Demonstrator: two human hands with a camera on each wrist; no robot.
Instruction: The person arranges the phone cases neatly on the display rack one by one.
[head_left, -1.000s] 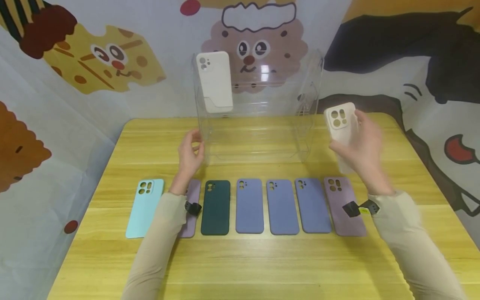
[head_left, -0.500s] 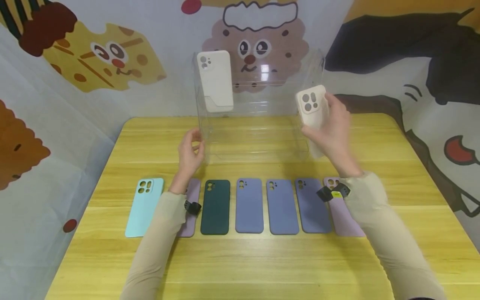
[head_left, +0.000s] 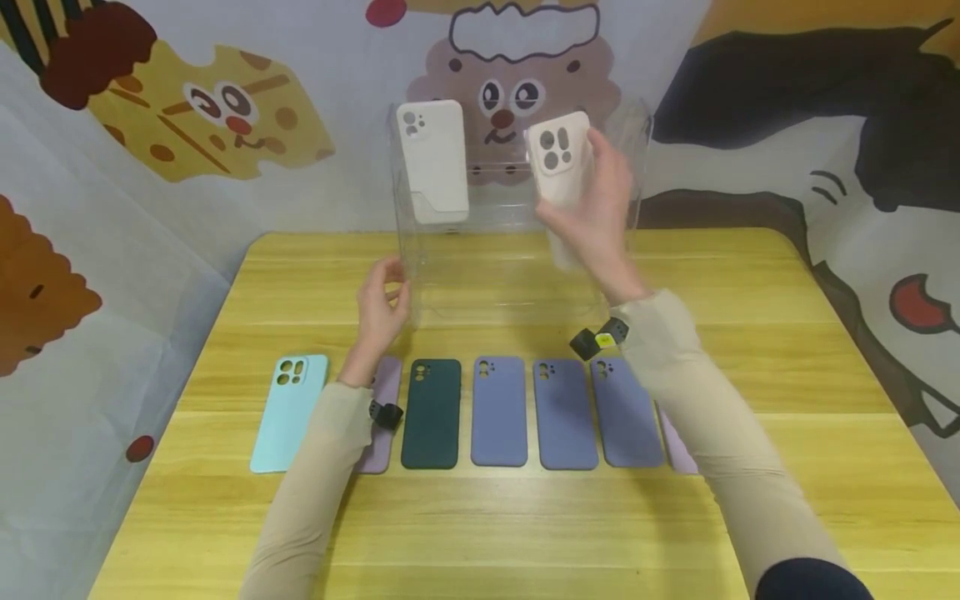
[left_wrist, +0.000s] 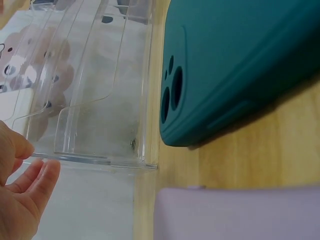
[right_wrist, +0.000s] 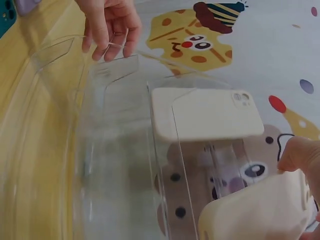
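Note:
My right hand (head_left: 600,212) grips a cream phone case (head_left: 555,171) by its sides, tilted, in front of the upper part of a clear acrylic display rack (head_left: 517,292). Its thumb lies on one long edge and fingers on the other. The lower end of this case shows in the right wrist view (right_wrist: 260,212). At the rack's left side, my left hand (head_left: 382,304) pinches the edge of the clear side panel (left_wrist: 90,159) between thumb and fingers. A white phone case (head_left: 435,167) leans on the rack's upper tier at the left.
In a row on the wooden table (head_left: 480,533) lie a turquoise case (head_left: 288,417), a purple case (head_left: 382,450), a dark green case (head_left: 431,417), several blue-violet cases (head_left: 498,417) and another purple case (head_left: 678,446), partly under my right sleeve. Printed cloth (head_left: 285,183) hangs behind.
My right hand has carried the cream phone case leftward and upward, from right of the rack to in front of its upper tier. My left hand has stayed at the side panel.

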